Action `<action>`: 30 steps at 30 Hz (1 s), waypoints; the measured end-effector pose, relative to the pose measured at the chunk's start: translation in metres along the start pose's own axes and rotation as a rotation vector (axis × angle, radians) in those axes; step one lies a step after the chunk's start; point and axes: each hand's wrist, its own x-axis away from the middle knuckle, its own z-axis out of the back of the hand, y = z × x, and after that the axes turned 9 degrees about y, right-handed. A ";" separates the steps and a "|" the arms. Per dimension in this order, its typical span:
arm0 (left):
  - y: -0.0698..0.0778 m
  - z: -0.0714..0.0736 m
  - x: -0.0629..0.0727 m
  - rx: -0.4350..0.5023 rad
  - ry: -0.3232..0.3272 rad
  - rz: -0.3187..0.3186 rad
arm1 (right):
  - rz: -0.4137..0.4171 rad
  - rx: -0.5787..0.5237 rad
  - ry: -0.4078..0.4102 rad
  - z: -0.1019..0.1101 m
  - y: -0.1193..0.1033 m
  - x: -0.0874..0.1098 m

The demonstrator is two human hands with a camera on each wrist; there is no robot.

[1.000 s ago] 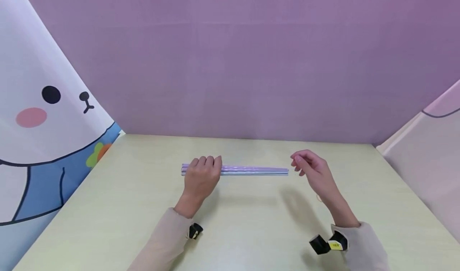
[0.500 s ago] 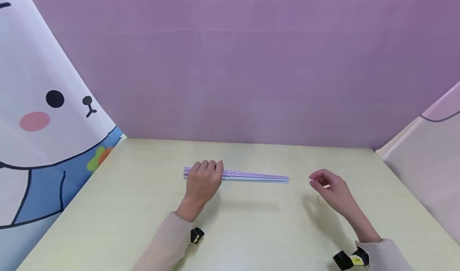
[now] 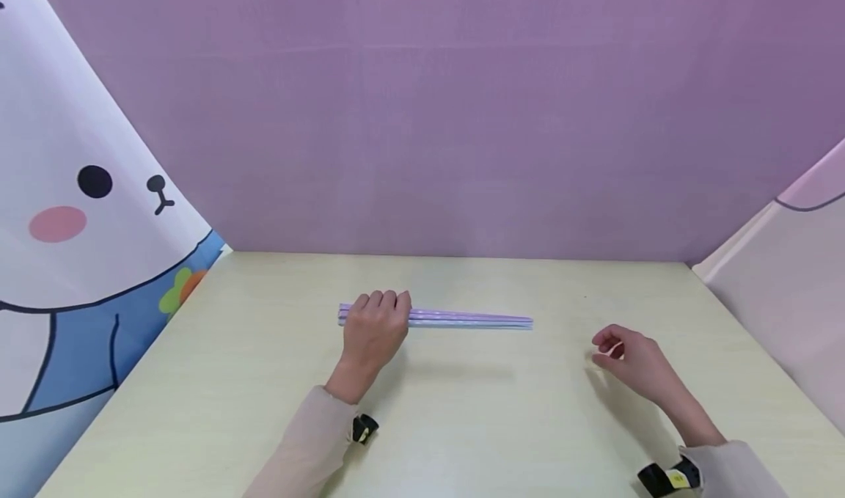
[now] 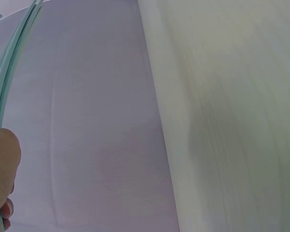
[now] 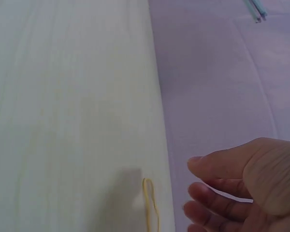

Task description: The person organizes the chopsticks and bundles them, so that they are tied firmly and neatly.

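Observation:
My left hand (image 3: 373,331) grips a bundle of lilac and pale blue chopsticks (image 3: 467,317) near its left end, holding it level above the table with a shadow below. Pale green-blue sticks (image 4: 8,67) rise from the fist in the left wrist view. To the right, my right hand (image 3: 639,362) hovers over the table with fingers loosely curled, well apart from the chopstick tips. The right wrist view shows nothing between its thumb (image 5: 217,165) and fingers. Close by that hand lies a thin yellow rubber band (image 5: 147,205), its lower end cut off by the frame.
The pale wood table (image 3: 475,425) meets a purple cloth backdrop (image 3: 422,131) at its far edge. A cartoon-printed cloth (image 3: 86,278) slants along the left side, and a pale cloth (image 3: 792,285) along the right. Each sleeve carries a black wrist camera (image 3: 364,429).
My right hand has moved away from the chopstick tips, to the right and nearer my body, toward the rubber band. The left hand keeps its grip on the chopsticks almost in place.

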 end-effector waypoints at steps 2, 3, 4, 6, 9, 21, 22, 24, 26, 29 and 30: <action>0.000 0.000 0.000 -0.010 0.007 0.000 | -0.014 0.019 -0.027 -0.001 0.003 0.001; 0.000 0.000 -0.001 -0.013 0.011 0.000 | -0.018 0.027 -0.039 -0.001 0.005 0.001; 0.000 0.000 -0.001 -0.015 0.017 0.001 | -0.018 0.034 -0.045 -0.002 0.006 0.001; 0.000 0.001 -0.002 -0.022 0.026 0.002 | -0.011 0.047 -0.056 -0.003 0.009 0.000; 0.000 0.001 -0.003 -0.019 0.037 0.003 | -0.002 0.062 -0.076 -0.004 0.015 0.001; 0.006 0.003 -0.005 -0.018 0.021 -0.022 | 0.035 0.096 -0.111 -0.008 0.026 0.003; 0.007 0.003 -0.005 -0.020 0.024 -0.026 | 0.038 0.101 -0.107 -0.008 0.026 0.004; 0.008 0.002 -0.006 -0.024 0.028 -0.029 | 0.040 0.109 -0.105 -0.006 0.027 0.004; 0.009 0.002 -0.006 -0.027 0.028 -0.026 | 0.036 0.110 -0.105 -0.006 0.026 0.005; 0.010 0.003 -0.006 -0.024 0.013 -0.025 | 0.030 0.123 -0.108 -0.006 0.026 0.005; 0.011 0.004 -0.005 -0.022 0.005 -0.026 | 0.027 0.127 -0.109 -0.006 0.026 0.005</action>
